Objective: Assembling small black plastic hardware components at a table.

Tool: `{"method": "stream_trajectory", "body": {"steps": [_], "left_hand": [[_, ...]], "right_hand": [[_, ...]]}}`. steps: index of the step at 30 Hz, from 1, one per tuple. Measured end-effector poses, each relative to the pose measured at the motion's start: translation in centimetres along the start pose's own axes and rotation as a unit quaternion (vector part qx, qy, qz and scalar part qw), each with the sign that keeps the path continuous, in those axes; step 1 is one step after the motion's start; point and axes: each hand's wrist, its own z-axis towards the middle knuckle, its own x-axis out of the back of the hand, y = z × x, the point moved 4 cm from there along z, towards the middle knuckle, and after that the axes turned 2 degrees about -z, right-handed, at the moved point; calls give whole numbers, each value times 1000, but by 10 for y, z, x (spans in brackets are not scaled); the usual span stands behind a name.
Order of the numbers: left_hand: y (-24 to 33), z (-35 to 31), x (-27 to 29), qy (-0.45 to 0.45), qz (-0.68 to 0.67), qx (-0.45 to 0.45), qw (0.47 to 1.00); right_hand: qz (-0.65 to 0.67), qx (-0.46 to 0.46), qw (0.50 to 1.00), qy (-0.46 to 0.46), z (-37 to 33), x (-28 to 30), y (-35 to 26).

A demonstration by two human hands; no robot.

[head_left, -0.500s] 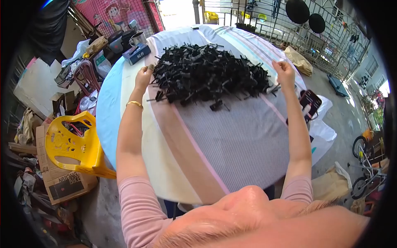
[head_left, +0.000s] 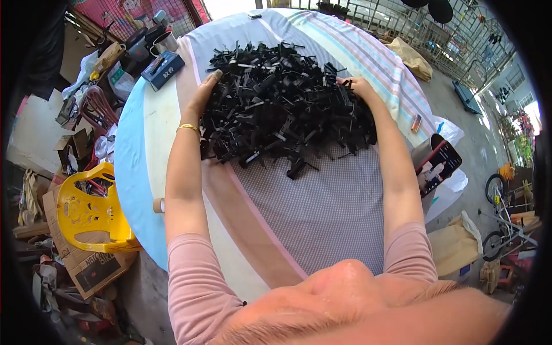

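Table: round, covered by a cloth with a fine check panel, a tan band edged in pink and pale stripes at the far side.
Pile of black plastic parts: large loose heap of small dark pieces, lying on the cloth at the far middle of the table, between both hands.
Yellow plastic chair: stands on the floor just beside the table's left edge.
Phone: propped upright at the table's right edge, screen lit.
Blue box: lies at the far left of the table, near the left hand.
Left hand: flat and open-fingered, pressed against the left flank of the pile; grips nothing separate. A gold bangle sits on the wrist.
Right hand: fingers curled into the right upper side of the pile, touching the parts; whether it clasps any single piece cannot be told.
Tape roll: small, at the table's left rim.
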Motion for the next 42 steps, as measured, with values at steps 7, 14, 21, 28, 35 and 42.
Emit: {"method": "stream_trajectory", "body": {"steps": [7, 14, 21, 28, 35, 42], "left_hand": [[-10, -50, -40, -176, 161, -188, 953], [9, -129, -69, -157, 107, -173, 966], [86, -197, -30, 182, 508, -204, 817], [105, -365, -150, -12, 351, -541, 764], [10, -391, -203, -26, 521, -351, 777], [-1, -376, -219, -8, 492, -394, 777]], "right_hand": [[-42, 101, 992, 57, -74, -35, -51], [-97, 143, 966, 193, -169, -11, -82], [-85, 241, 895, 366, -261, 22, -183], [27, 285, 881, 376, -392, 44, -230], [-41, 427, 821, 377, -492, 22, -244], [23, 338, 875, 346, -516, 0, -227]]}}
